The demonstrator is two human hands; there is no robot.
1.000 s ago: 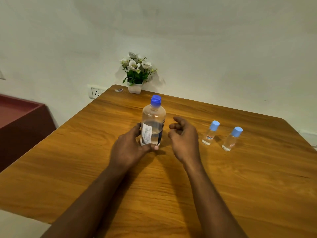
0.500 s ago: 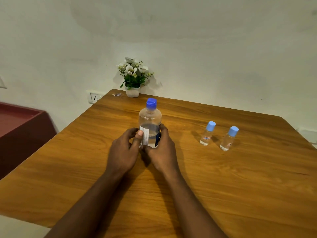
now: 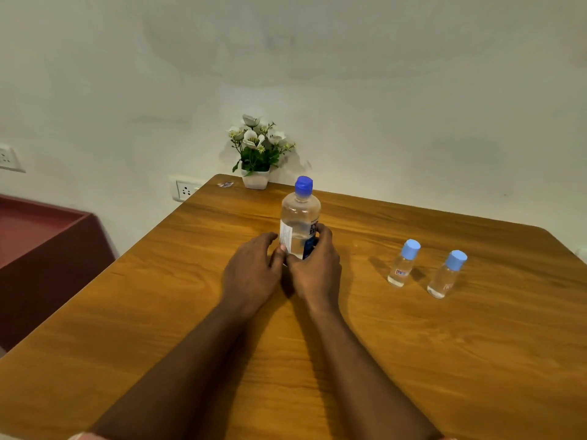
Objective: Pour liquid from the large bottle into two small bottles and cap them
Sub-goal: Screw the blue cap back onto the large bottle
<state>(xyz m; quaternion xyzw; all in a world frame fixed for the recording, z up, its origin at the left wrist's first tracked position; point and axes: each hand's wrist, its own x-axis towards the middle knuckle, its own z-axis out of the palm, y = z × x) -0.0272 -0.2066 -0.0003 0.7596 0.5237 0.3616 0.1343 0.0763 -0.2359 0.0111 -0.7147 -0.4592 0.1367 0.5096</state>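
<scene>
The large clear bottle [image 3: 299, 217] with a dark blue cap stands upright on the wooden table [image 3: 444, 360], about half full. My right hand [image 3: 316, 269] grips its lower right side, fingers curled round the label. My left hand [image 3: 251, 274] sits at its lower left, thumb touching the white label, fingers loosely bent beside the bottle. To the right, two small clear bottles stand apart from my hands: the nearer-left small bottle [image 3: 403, 263] and the right small bottle [image 3: 446, 274], both wearing light blue caps.
A white pot of flowers [image 3: 256, 154] stands at the table's far corner, with a small wrapper [image 3: 225, 184] beside it. A red-brown cabinet [image 3: 38, 249] is left of the table. Wall sockets [image 3: 185, 190] sit behind.
My right hand moved left from open air and closed round the large bottle. My left hand stayed at the bottle's left side. The view shifted slightly.
</scene>
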